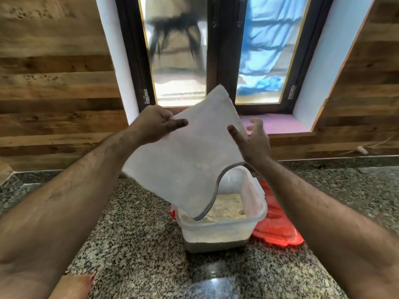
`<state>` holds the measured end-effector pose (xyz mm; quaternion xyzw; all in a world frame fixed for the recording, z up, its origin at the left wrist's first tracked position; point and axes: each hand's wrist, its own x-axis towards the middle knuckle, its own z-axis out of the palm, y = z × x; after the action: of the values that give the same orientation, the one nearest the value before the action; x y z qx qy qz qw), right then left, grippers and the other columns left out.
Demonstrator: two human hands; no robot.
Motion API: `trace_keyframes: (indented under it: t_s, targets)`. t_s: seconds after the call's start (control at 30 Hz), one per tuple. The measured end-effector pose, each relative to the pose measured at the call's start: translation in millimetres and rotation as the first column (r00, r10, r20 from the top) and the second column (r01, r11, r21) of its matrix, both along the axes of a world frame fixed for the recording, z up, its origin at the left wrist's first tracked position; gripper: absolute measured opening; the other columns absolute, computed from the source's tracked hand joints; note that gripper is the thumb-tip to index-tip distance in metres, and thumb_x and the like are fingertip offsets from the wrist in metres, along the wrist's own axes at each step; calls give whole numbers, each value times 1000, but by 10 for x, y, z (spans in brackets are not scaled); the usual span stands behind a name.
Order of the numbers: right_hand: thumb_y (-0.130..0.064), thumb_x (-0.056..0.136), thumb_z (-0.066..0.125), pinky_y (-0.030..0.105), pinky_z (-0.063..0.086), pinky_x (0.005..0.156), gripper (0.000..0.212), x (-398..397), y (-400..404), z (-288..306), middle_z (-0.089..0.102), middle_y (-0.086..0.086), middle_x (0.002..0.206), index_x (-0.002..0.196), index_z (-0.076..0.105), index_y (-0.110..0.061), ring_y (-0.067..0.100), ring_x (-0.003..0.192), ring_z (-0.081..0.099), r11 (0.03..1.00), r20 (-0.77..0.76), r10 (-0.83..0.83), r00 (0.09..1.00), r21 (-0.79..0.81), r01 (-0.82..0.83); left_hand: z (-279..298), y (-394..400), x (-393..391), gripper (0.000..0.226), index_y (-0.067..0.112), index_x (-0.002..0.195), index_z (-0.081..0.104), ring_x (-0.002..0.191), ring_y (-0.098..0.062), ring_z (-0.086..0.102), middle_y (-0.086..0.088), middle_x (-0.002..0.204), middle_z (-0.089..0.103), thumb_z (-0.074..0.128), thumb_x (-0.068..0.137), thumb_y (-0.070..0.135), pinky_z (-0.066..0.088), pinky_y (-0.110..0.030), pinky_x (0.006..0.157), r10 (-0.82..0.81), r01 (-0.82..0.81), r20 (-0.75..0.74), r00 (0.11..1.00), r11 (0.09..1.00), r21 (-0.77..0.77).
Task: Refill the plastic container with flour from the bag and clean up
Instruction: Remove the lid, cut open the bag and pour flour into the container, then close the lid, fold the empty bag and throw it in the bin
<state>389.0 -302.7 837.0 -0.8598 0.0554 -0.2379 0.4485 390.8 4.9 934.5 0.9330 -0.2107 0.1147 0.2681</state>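
We held the white bag upended, mouth inside the clear plastic container of flour on the granite counter, left hand pinching its edge, right hand spread flat against its side.

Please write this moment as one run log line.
left hand: grips bag | right hand: open beside bag | bag mouth over container | red lid: on counter
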Motion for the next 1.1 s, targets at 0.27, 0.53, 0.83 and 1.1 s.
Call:
trace_keyframes:
  t_s: [0.27,0.53,0.83,1.1]
  targets:
    - [-100,72,55,48,48,103,118,-207,320,-326,57,15,152,152,49,-14,29,127,58,776,-207,171,963,630,-2,-402,457,-239,56,-6,89,70,65,-14,75,1,71,76,60,106,46,60,-33,62,-46,-167,-309,950,762,-626]
    - [-56,99,64,64,44,118,71,-337,751,-405,61,23,150,154,54,-12,45,139,59,288,-3,710,705,914,-285,-963,761,-424,71,5,133,71,109,-43,78,-19,123,79,53,98,64,64,-63,89,-200,-331,-440,876,415,-848]
    - [-25,103,69,47,67,83,20,-354,1771,-364,78,11,114,119,71,-13,29,101,77,797,-330,436,837,574,-189,-1623,1615,-858,62,15,114,80,99,-35,81,-8,109,84,66,93,71,64,-57,88,124,-570,-582,803,443,-692]
    - [-23,90,76,38,52,91,43,-872,2835,-1239,69,11,119,118,45,-19,37,117,68,961,-530,264,806,76,-265,-3134,2627,-1201,74,18,104,77,85,-26,81,0,93,83,71,77,86,66,-50,76,373,-673,-589,717,589,-447]
